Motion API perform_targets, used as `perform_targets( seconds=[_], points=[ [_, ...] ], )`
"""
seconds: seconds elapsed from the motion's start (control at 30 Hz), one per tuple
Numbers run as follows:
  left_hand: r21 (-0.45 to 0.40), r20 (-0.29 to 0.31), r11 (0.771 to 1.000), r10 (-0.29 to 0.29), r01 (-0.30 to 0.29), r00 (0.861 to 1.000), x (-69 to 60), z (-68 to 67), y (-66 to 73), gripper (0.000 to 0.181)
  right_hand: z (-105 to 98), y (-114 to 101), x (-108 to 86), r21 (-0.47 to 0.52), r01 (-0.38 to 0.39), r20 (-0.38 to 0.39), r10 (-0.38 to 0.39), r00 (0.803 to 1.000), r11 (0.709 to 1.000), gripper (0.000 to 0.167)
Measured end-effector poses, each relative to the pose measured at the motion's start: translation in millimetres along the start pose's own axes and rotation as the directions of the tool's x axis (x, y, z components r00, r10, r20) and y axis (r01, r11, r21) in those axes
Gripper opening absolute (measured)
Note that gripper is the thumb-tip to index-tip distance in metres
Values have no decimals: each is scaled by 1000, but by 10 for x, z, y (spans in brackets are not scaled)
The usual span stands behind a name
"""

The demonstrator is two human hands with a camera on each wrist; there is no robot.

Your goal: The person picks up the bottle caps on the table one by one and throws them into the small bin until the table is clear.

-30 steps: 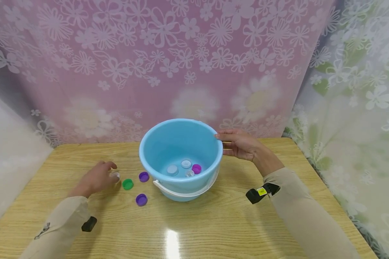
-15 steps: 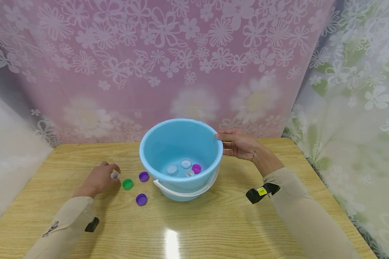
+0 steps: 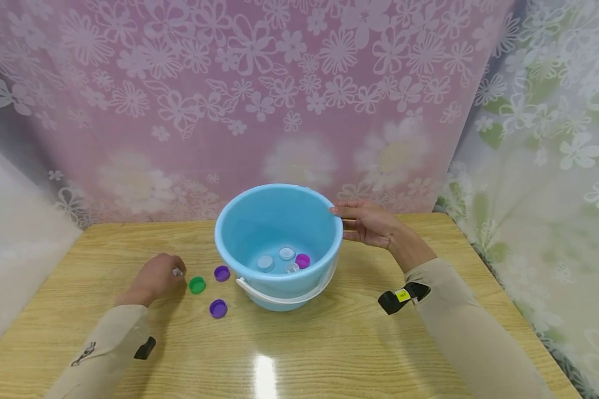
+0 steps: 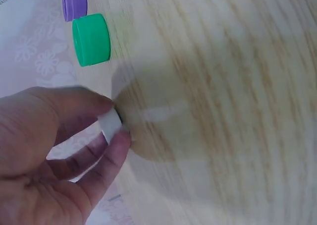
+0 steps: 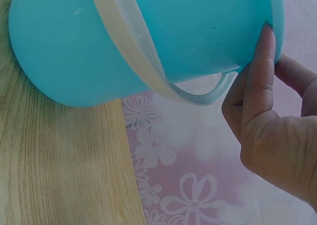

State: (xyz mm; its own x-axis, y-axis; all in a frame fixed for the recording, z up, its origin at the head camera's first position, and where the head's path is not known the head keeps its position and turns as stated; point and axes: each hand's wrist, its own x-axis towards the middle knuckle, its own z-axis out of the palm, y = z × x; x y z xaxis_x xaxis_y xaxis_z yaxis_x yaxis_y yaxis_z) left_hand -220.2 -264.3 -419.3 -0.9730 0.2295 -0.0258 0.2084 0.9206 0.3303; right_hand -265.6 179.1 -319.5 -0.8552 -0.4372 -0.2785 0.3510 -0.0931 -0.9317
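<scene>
My left hand (image 3: 155,276) is at the left side of the table. Its thumb and fingertips pinch a whitish bottle cap (image 4: 110,127), tipped on edge at the tabletop. Just right of that hand lies a green bottle cap (image 3: 197,285). Two purple bottle caps, one farther back (image 3: 222,273) and one nearer (image 3: 218,308), lie between it and the light-blue bucket (image 3: 279,285). My right hand (image 3: 371,223) holds the bucket's rim on the right. Inside the bucket are a magenta cap (image 3: 303,261), a clear cap (image 3: 292,267) and two whitish caps, one of them at the left (image 3: 265,262).
The white bucket handle (image 3: 289,301) hangs down at the front. The wooden table (image 3: 359,354) ends at the back against a pink flowered curtain (image 3: 299,100). Another flowered curtain (image 3: 544,166) hangs on the right.
My left hand has shifted slightly right, and its fingers have closed on the whitish cap, which has turned on edge. The right hand and the bucket stay in place.
</scene>
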Motion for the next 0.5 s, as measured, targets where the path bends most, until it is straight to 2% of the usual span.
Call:
perform_targets(
  seconds=[0.23, 0.5],
  points=[
    [45, -4, 999, -8, 8, 1000, -6, 0, 49, 13, -19, 2, -11, 12, 7, 13, -7, 1000, 1000, 37],
    [59, -50, 998, -8, 11, 999, -14, 38, 40, 12, -5, 4, -5, 6, 8, 11, -8, 1000, 1000, 42]
  ],
)
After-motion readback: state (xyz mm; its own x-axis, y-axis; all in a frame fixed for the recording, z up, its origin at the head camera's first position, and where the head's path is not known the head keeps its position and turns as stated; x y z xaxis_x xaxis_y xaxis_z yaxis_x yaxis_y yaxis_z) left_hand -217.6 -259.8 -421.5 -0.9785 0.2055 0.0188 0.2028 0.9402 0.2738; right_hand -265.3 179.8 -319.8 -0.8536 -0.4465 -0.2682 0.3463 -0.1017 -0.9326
